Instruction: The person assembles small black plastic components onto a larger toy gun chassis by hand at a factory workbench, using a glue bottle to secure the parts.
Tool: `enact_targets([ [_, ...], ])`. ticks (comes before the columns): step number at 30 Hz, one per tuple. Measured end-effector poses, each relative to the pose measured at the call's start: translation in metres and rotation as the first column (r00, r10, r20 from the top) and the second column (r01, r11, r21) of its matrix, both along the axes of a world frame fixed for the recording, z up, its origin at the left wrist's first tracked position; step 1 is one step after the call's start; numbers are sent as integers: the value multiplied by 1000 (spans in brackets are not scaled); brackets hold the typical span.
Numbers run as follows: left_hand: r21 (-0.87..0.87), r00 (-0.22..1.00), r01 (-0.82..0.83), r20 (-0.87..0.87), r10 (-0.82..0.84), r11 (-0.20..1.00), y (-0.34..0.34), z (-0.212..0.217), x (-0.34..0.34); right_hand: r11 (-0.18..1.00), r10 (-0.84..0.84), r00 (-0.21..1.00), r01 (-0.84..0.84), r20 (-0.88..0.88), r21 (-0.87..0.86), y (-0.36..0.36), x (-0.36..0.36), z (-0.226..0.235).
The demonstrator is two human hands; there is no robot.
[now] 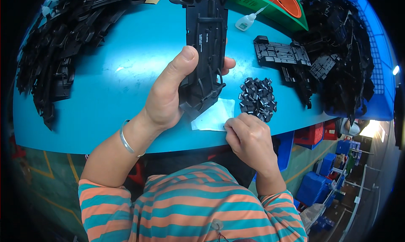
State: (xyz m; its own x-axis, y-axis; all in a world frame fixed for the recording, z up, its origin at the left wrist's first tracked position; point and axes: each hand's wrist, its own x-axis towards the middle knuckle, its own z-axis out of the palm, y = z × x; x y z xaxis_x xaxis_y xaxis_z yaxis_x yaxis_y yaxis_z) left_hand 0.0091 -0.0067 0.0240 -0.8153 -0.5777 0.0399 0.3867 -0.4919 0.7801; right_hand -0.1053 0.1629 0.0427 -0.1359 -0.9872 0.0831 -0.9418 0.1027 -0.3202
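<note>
My left hand is closed round a long black moulded plastic part, tilted up above the table, thumb on its near face and fingertips at its far edge. Lower and to the right, my right hand is closed with its fingers curled in. What those fingers hold, if anything, is hidden. They are beside a white sheet at the table's front edge. Just beyond my right hand lies a heap of small black pieces with shiny patches.
Black plastic parts are stacked at the left of the blue-green table. More parts fill a blue crate at the right, with a few lying beside it. A small white dropper bottle stands near a green bin.
</note>
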Motion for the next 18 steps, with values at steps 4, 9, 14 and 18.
enact_targets([
  [4, -24, 1000, 2, 0, -2, 1000, 0, 0, 0, 998, -9, 1000, 9, 1, -69, -5, 1, -2],
  [9, -7, 1000, 2, -2, -2, 1000, -1, 0, 1, 1000, 19, 999, -19, 49, -5, 0, -6, 1],
  [14, -15, 1000, 12, -2, -12, 1000, -1, 2, 1, 938, -294, 712, 344, 638, 48, 11, -18, 0],
  [18, 47, 999, 32, -37, -30, 998, 0, 2, 0, 876, -252, 92, 445, 963, 187, 26, -35, -12],
])
